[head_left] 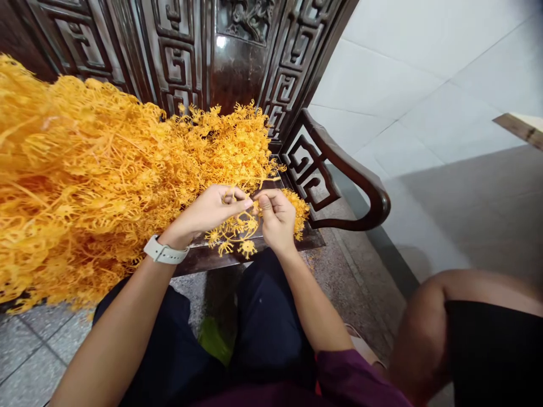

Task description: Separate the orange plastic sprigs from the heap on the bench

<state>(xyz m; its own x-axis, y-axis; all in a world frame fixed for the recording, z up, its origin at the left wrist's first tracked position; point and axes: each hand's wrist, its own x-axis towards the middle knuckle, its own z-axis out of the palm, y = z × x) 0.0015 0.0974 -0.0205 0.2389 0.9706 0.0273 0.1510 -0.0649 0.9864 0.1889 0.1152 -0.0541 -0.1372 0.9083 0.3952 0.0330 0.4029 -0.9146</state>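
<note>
My left hand (223,208) is closed in a pinch on a yellow plastic flower sprig (237,229), whose star-shaped heads hang below the fingers. Close beside it, thumb against forefinger, my right hand (278,220) pinches a small yellow piece at the sprig's upper end. The fingertips of both hands nearly meet, and they cover the exact spot where the parts join. To the left and behind lies a large heap of similar yellow plastic sprigs (106,169). A smaller yellow bunch (299,212) sits just right of my right hand.
The heap rests on a dark carved wooden bench (237,73) with a curved armrest (365,192) at right. A pale tiled wall (403,73) stands beyond. Another person's bare knee (424,316) is close at lower right. Something green (214,339) lies on the floor between my legs.
</note>
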